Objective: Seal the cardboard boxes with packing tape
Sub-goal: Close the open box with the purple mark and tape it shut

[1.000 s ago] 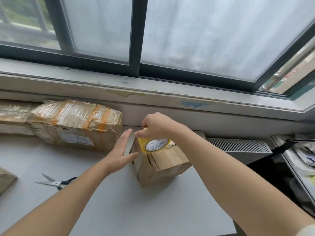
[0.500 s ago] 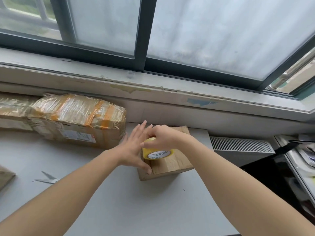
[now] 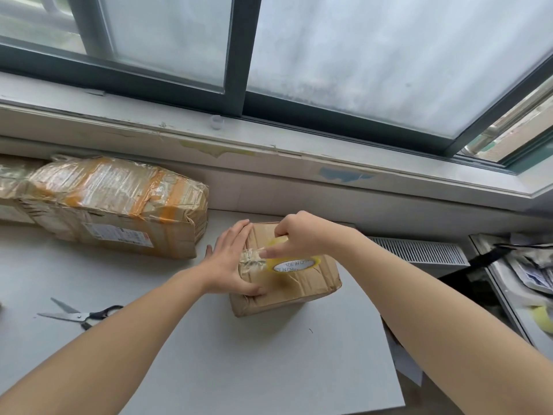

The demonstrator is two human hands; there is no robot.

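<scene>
A small brown cardboard box [image 3: 302, 287] lies flat on the grey table [image 3: 239, 354], below the window sill. My right hand [image 3: 302, 235] grips a yellowish roll of packing tape [image 3: 294, 262] on top of the box. A strip of clear tape [image 3: 251, 259] runs from the roll over the box's left edge. My left hand [image 3: 232, 262] lies with straight fingers against the left side of the box, its thumb pressing on the near top edge.
A large tape-wrapped cardboard package [image 3: 116, 205] lies at the back left against the wall. Scissors [image 3: 80, 314] lie on the table at the left. A radiator grille [image 3: 416, 250] and a cluttered shelf [image 3: 526, 274] stand on the right.
The box was tilted up on one edge and now lies flat. My left hand closed in on its left side, and my right hand drew the roll rightwards, laying tape over the box.
</scene>
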